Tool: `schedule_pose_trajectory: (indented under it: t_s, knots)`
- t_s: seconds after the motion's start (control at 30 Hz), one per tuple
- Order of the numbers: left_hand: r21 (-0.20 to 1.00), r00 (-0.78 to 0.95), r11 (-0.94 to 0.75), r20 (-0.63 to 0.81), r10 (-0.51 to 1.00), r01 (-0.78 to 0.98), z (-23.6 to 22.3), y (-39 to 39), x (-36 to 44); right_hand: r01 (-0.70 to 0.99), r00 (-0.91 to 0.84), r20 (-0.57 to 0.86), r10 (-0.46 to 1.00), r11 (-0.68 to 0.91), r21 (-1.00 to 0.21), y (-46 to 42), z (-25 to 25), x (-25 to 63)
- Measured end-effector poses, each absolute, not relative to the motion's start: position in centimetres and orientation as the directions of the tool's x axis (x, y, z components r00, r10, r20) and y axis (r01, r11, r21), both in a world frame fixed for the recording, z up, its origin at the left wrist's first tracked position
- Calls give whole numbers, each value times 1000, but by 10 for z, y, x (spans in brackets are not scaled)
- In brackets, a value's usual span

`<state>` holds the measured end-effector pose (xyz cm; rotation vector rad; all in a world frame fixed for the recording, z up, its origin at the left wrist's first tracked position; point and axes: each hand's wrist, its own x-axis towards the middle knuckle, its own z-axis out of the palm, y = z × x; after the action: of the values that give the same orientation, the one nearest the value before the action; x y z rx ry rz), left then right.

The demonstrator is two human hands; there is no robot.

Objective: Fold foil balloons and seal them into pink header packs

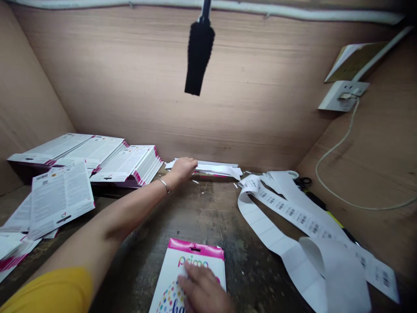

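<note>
**Hands well apart: right hand (203, 288) on a pink-topped card (198, 257), left hand (184, 169) at white paper strips (216, 169)**

The pink-topped card lies flat at the near edge of the view on a worn wooden bench (208, 217), with a hang slot in its pink band and coloured dots below. The right hand lies across it, fingers on the printed face. The bottom of the card and most of the right forearm are cut off by the frame, and the fingers hide part of the lettering, so the wording is hard to read.

The left arm, in a yellow sleeve (52, 291) and with a thin bangle (164, 185) at the wrist, reaches across the bench. Its hand touches the near side of the white paper strips, which lie against the plywood back wall (260, 108). Whether it is gripping them cannot be told. Small paper scraps (195, 181) dot the bench nearby.

Open bench stretches between the two hands. To the left, stacked printed cards (107, 158) and loose printed sheets (60, 200) crowd the edge, just beside the left forearm. To the right, a long barcode label strip (293, 215) loops across the bench, close to the right hand's side. Beyond it lie black-handled scissors (302, 182), partly hidden, and a white cable (339, 174) runs up to a wall socket (342, 95). A black hanging object (199, 56) dangles above.
</note>
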<state>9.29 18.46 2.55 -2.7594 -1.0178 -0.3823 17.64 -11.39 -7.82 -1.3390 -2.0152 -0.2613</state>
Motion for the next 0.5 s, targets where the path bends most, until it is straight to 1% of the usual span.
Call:
schedule_pose_trajectory:
  t_s: [0.03,0.07,0.13,0.17,0.23,0.27,0.3,0.33,0.37,0.4,0.43,0.47,0.5]
  knots:
    - [-96,780,-797,304,547,596,27,159,93,869,-221,654,723,450,-203,-114,-59,182]
    - [-111,827,-843,299,476,526,28,132,92,900,-192,667,720,400,-173,-114,-39,189]
    - [-128,905,-921,277,324,368,29,75,83,965,-115,680,724,245,-97,-115,-4,202]
    - [-146,933,-950,276,229,276,29,48,77,981,-101,658,747,183,-57,-116,8,208]
    - [-198,944,-971,324,66,136,30,4,60,986,-124,571,812,167,-24,-118,20,216]
    - [-204,927,-972,373,29,113,31,-11,51,980,-143,526,838,194,-42,-120,20,220]
    - [-178,894,-975,445,40,132,32,-23,41,971,-150,501,852,221,-85,-123,19,222]
    - [-98,837,-976,535,114,195,33,-31,31,963,-136,499,856,233,-137,-127,18,225]
    - [43,744,-959,622,245,280,34,-37,21,956,-108,519,848,232,-181,-131,17,227]
    - [250,617,-903,664,422,349,36,-41,11,952,-82,556,827,230,-202,-136,17,229]
    - [503,482,-783,617,622,366,37,-45,3,951,-71,597,799,235,-201,-141,18,230]
    - [750,384,-578,455,804,321,38,-49,-4,952,-80,634,769,247,-180,-146,20,231]
    - [924,358,-299,203,911,236,38,-53,-9,952,-109,660,743,269,-146,-151,22,230]
